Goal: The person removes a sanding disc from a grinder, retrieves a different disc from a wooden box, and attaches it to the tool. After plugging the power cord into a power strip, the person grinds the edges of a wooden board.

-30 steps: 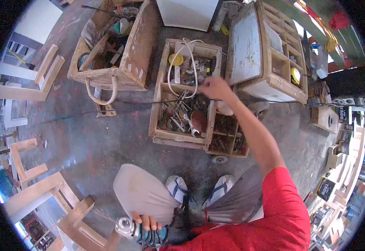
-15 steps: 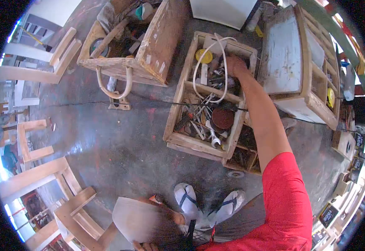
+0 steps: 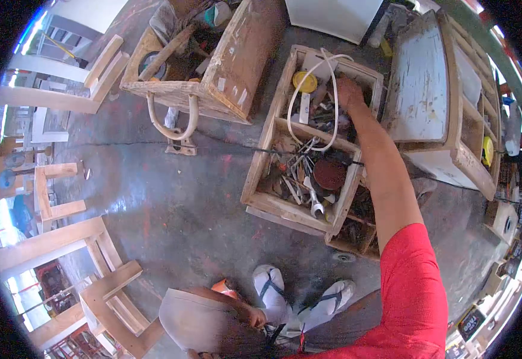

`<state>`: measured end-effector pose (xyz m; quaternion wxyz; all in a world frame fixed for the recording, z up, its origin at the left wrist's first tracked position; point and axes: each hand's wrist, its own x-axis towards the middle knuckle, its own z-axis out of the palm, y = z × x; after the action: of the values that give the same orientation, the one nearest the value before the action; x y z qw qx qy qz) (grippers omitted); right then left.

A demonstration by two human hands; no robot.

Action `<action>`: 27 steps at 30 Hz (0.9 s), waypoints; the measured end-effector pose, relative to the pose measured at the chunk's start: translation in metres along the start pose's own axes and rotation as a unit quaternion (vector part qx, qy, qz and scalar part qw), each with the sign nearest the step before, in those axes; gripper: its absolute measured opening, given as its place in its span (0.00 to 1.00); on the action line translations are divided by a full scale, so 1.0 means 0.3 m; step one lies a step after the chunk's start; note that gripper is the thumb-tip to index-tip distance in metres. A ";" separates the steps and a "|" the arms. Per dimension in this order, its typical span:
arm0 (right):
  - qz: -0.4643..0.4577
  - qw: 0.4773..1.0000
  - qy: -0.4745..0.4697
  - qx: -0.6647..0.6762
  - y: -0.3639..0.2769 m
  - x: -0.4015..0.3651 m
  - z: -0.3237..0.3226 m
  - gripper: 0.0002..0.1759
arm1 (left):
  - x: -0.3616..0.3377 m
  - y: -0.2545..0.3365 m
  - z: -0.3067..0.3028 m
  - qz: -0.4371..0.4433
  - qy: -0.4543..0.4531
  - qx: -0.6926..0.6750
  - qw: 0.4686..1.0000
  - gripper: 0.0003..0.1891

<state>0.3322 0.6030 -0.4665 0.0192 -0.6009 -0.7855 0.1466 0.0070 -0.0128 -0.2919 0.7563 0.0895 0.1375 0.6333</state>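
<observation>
My right hand (image 3: 349, 96) reaches into the upper compartment of a wooden tool box (image 3: 255, 173), over small metal parts; its fingertips are hidden among them. A white cable loop (image 3: 333, 78) lies just left of it, with a yellow round lid (image 3: 304, 82) and a white strip (image 3: 304, 107). The lower compartment holds a wrench (image 3: 313, 197), several thin tools and a reddish-brown disc (image 3: 329, 173). What seems to be part of my left hand (image 3: 196, 355) shows at the bottom edge, beside a pale rounded shape (image 3: 192, 317); its grip is not visible.
Upper left stands a wooden box (image 3: 231, 90) with a curved handle (image 3: 194, 119). A compartmented wooden case (image 3: 419, 90) stands to the right. Wooden frames (image 3: 111, 287) lie at lower left. My feet in sandals (image 3: 270, 284) are below the tool box. A dark cord (image 3: 225, 143) crosses the floor.
The whole view has shifted, so the boxes appear farther right and slightly lower. My right hand remains in the upper compartment; less of my left hand shows at the bottom edge.
</observation>
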 end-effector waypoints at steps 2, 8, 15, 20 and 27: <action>-0.033 0.997 0.075 0.018 0.001 -0.013 0.023 0.20 | 0.002 -0.003 0.005 -0.001 0.004 -0.002 1.000 0.37; 0.014 1.000 -0.008 0.027 0.061 0.004 0.114 0.17 | 0.036 -0.018 0.022 0.002 -0.006 -0.009 1.000 0.38; 0.026 0.993 0.082 0.076 0.055 -0.069 0.067 0.16 | 0.135 -0.005 0.024 -0.001 -0.037 -0.002 0.999 0.39; 0.045 0.996 -0.077 0.005 0.067 -0.009 0.115 0.17 | 0.119 -0.004 -0.005 -0.007 -0.006 -0.002 1.000 0.40; 0.053 0.994 0.049 0.079 0.025 -0.090 0.039 0.20 | 0.127 -0.016 -0.004 -0.001 0.008 -0.021 1.000 0.41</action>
<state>0.3445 0.5767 -0.4756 0.0973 -0.6447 -0.7368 0.1788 0.0171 0.0238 -0.2982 0.7575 0.0682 0.1303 0.6360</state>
